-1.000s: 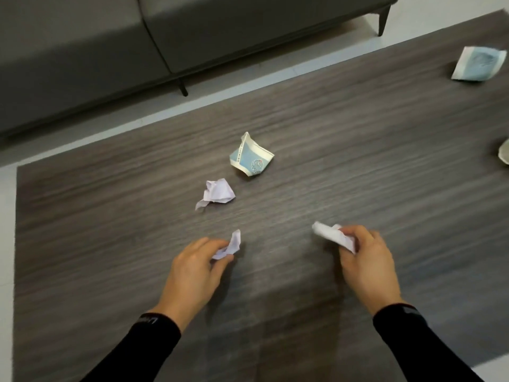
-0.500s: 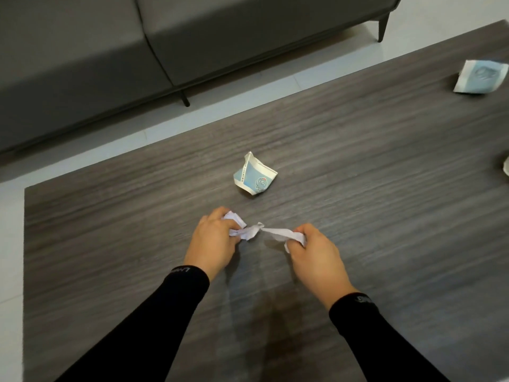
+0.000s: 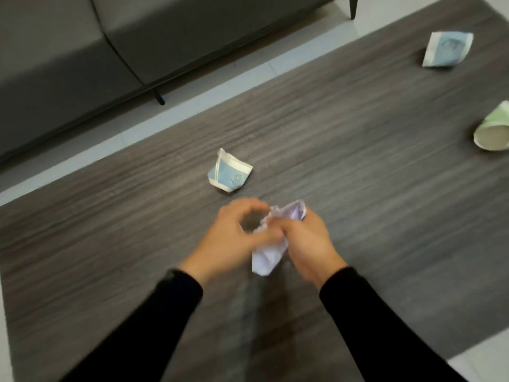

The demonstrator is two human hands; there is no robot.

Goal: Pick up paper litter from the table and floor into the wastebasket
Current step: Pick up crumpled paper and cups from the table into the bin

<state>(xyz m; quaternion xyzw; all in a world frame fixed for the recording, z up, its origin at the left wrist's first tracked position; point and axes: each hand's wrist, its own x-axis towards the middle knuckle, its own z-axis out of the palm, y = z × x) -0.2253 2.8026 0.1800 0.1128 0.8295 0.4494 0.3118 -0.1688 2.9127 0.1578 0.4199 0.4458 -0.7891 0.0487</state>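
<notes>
My two hands meet above the middle of the dark wood table [image 3: 358,150]. My right hand [image 3: 308,244] grips a bundle of crumpled white paper scraps [image 3: 268,257], which sticks out above and below its fingers. My left hand [image 3: 237,238] touches the same bundle with curled fingers; blur hides whether it grips. A crushed blue-and-white paper cup [image 3: 230,175] lies on the table just beyond my hands. A second blue-and-white crushed cup [image 3: 447,49] rests at the far right. A green-and-white paper cup [image 3: 493,130] lies on its side at the right edge. No wastebasket is in view.
A grey sofa [image 3: 137,37] on thin black legs stands beyond the table's far edge, with a strip of pale tiled floor [image 3: 192,100] between them. More pale floor shows at the lower right corner.
A second ago each hand picked a white scrap apart from the other, and a third scrap lay between them. The hands came together, and the scraps are now bunched in one bundle.
</notes>
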